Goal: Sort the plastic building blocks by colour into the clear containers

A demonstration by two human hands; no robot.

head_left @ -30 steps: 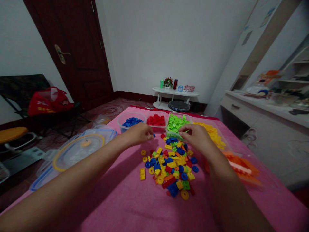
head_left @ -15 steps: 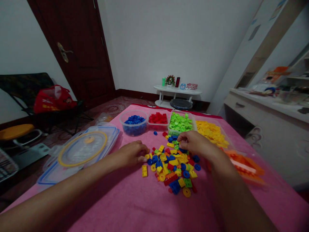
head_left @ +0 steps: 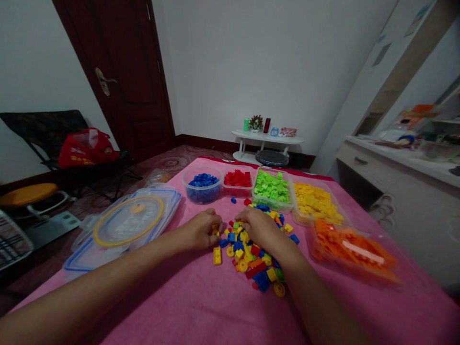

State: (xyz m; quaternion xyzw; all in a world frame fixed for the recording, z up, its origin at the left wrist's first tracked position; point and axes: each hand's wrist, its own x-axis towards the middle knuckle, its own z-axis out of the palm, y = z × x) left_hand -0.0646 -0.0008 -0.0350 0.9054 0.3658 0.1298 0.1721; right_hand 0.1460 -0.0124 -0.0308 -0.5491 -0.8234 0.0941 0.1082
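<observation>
A mixed pile of toy building blocks (head_left: pixel 247 254) in yellow, blue, red, green and orange lies on the pink cloth. At the pile's left edge, my left hand (head_left: pixel 203 230) has its fingers curled round small yellow blocks (head_left: pixel 215 227). One yellow block (head_left: pixel 217 256) lies apart, just below that hand. My right hand (head_left: pixel 260 227) reaches over the top of the pile, fingers bent down and drawn together among the blocks. Whatever its fingertips hold is hidden. A blue block (head_left: pixel 233 200) and a red block (head_left: pixel 247 202) lie beyond the pile.
Clear tubs stand behind the pile: blue blocks in a round one (head_left: pixel 202 197), then red (head_left: pixel 237 190), green (head_left: pixel 272 203) and yellow (head_left: pixel 300 218). An orange-filled tub (head_left: pixel 345 261) is at right. Stacked clear lids (head_left: pixel 124 225) lie left. The pink table (head_left: pixel 201 306) extends towards me.
My right hand has moved left across the pile, towards my left hand. My left hand's fingers have curled round yellow blocks. The view has shifted slightly.
</observation>
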